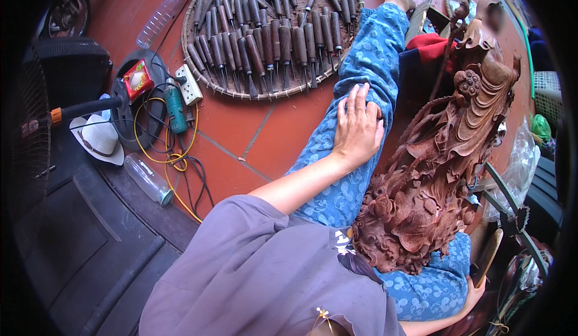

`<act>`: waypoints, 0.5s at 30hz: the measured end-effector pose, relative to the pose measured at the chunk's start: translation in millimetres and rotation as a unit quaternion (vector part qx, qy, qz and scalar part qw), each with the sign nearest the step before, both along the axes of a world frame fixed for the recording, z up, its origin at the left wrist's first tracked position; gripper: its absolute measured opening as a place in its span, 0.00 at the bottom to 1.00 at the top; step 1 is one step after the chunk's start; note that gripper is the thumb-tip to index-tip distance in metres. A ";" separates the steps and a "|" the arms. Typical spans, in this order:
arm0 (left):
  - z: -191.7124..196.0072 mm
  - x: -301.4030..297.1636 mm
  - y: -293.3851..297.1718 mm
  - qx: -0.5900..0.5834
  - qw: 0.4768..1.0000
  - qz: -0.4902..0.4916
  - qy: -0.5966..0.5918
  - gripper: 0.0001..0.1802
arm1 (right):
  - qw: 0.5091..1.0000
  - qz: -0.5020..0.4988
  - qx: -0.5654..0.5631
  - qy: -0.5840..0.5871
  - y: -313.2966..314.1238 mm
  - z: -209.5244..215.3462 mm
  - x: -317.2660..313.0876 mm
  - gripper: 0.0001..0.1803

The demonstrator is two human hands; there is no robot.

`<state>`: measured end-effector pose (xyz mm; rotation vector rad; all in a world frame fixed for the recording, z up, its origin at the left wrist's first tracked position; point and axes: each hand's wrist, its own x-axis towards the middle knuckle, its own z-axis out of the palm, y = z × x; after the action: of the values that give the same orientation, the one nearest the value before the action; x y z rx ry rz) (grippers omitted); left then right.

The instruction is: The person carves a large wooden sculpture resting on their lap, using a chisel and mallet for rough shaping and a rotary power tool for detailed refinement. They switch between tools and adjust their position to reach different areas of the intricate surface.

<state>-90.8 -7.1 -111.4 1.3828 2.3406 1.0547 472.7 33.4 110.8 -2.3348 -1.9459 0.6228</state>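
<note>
Left hand [357,125] lies open, flat on the knee — carving [442,155] at three o'clock. Right hand [474,294], five o'clock, grips a mallet [489,256]. Best brace the carving firmly before striking — chisels [271,29] wait at twelve.

A red-and-white packet [138,78], perhaps cardboard, lies on the fan's dark round base [123,116].

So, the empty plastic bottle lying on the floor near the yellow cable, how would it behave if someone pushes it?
The clear bottle lies on its side on the tiled floor, so it would probably roll. It looks empty, so likely light and easy to squash. The yellow cable beside it might stop it.
</note>
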 end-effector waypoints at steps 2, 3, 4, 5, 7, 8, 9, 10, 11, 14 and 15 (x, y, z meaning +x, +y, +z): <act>2.7 -1.3 -0.3 0.024 0.999 0.023 -0.006 0.14 | 1.000 0.005 0.000 0.002 0.1 -1.3 -2.7 0.25; 3.3 -2.3 0.0 0.038 0.999 0.034 -0.010 0.14 | 1.000 0.006 0.002 0.002 -0.2 -0.9 -4.0 0.25; 0.6 -8.3 1.1 0.071 0.993 0.060 -0.067 0.13 | 1.000 0.008 0.001 0.000 -0.6 -0.2 -5.1 0.25; -6.1 -21.5 2.4 0.103 0.983 0.086 -0.125 0.13 | 1.000 0.010 0.005 0.001 -2.0 -0.5 -8.2 0.25; -14.2 -52.5 9.0 0.081 0.955 0.131 -0.253 0.13 | 1.000 0.007 0.015 -0.024 -9.1 -0.3 -0.6 0.25; -15.0 -76.2 9.5 0.022 0.936 0.159 -0.312 0.14 | 0.999 0.009 0.018 -0.034 -8.5 0.2 1.1 0.24; -36.2 -98.3 8.4 -0.015 0.963 0.181 -0.201 0.14 | 1.000 0.006 0.007 -0.030 -5.2 -0.7 -1.5 0.25; -62.1 -114.5 7.9 -0.053 0.975 0.198 -0.087 0.14 | 0.999 0.012 0.008 -0.039 -4.8 -1.0 -7.7 0.26; -65.0 -127.4 9.4 -0.121 0.973 0.189 -0.047 0.13 | 0.999 0.018 0.007 -0.044 -2.3 -1.5 -16.2 0.27; -73.0 -129.6 37.8 -0.245 0.953 0.145 0.100 0.10 | 1.000 -0.005 -0.001 0.019 -11.4 -1.6 -6.3 0.30; -70.4 -131.4 46.0 -0.297 0.933 0.135 0.151 0.10 | 0.998 -0.007 0.020 0.066 -11.9 -2.5 -1.7 0.31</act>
<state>-222.3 38.9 -181.8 1.0592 2.7928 0.1261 471.0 21.6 108.3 -2.2214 -1.8663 0.7104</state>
